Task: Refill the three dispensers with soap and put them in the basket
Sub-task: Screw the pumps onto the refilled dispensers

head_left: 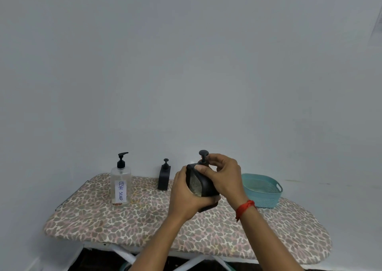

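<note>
1. The clear dish soap bottle [121, 185] stands at 9 o'clock on the ironing board [103, 219]. A thin brown layer lies at its bottom.
2. The teal basket [266, 198] sits at 3 o'clock, and its pale floor shows.
3. The held black dispenser [203, 186] is above the board's middle. Its long side runs nearly 12 to 6, pump end at 12. I cannot tell what is inside.
4. The left hand [184, 196] wraps its body, and the right hand [224, 177] pinches the pump's neck.
5. A small black dispenser [164, 177] stands at its 9 o'clock.

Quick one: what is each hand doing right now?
Left hand: closed, holding the black dispenser by its body.
Right hand: closed, fingers pinching the dispenser's pump at its neck.
</note>
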